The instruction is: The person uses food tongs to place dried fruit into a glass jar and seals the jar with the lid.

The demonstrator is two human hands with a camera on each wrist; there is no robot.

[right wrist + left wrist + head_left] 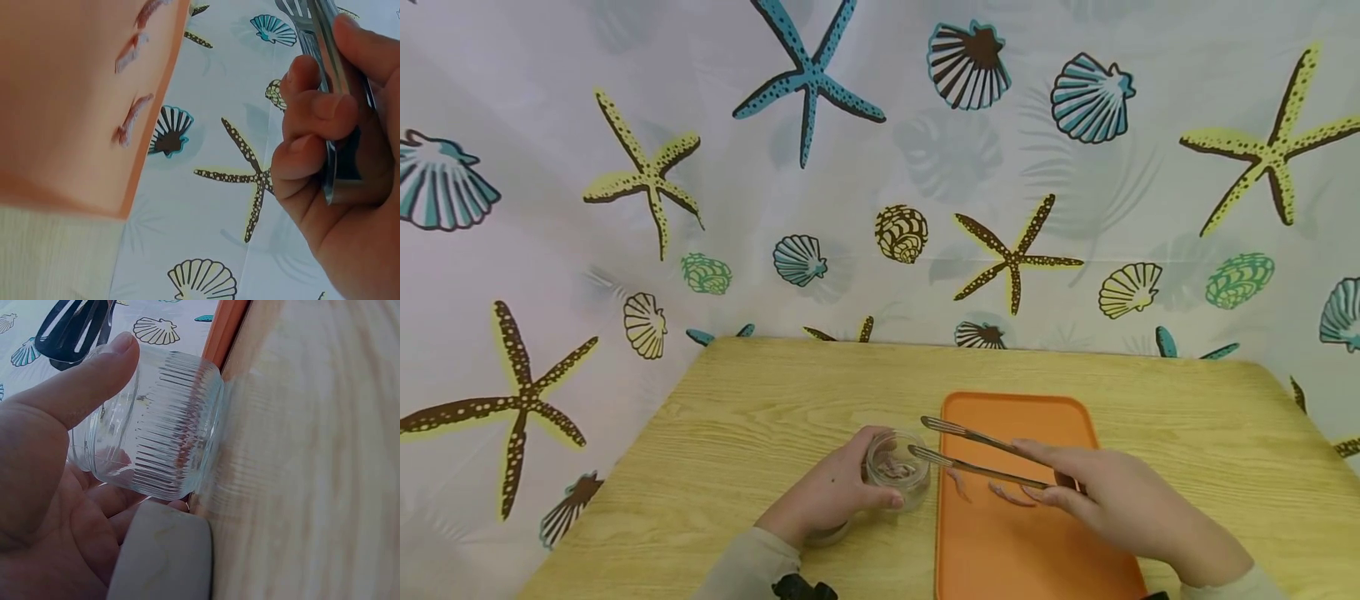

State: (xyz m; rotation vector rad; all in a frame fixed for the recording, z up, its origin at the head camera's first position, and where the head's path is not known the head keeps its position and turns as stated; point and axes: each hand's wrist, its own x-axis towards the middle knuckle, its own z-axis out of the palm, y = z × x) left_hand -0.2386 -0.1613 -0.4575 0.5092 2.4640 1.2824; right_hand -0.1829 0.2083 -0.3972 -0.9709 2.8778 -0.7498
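Observation:
My left hand [831, 492] grips a clear glass jar [169, 425] round its side, thumb on one side and fingers on the other. The jar has ribbed walls and an uncovered mouth, with some pale strips [895, 469] inside. In my right hand [1108, 492] is a pair of metal tongs [977, 437], held between thumb and fingers. Their slotted tips are spread apart, with nothing between them, and overlap the jar's rim in the head view. Several thin pinkish strips [133, 122] lie on the orange tray [1000, 554], below the tongs.
The tray lies on a wood-grain table [775, 392], just right of the jar. A pale rounded object [165, 550] sits close beside the left hand, partly hidden by it in the head view. A cloth [865, 167] printed with shells and starfish hangs behind the table.

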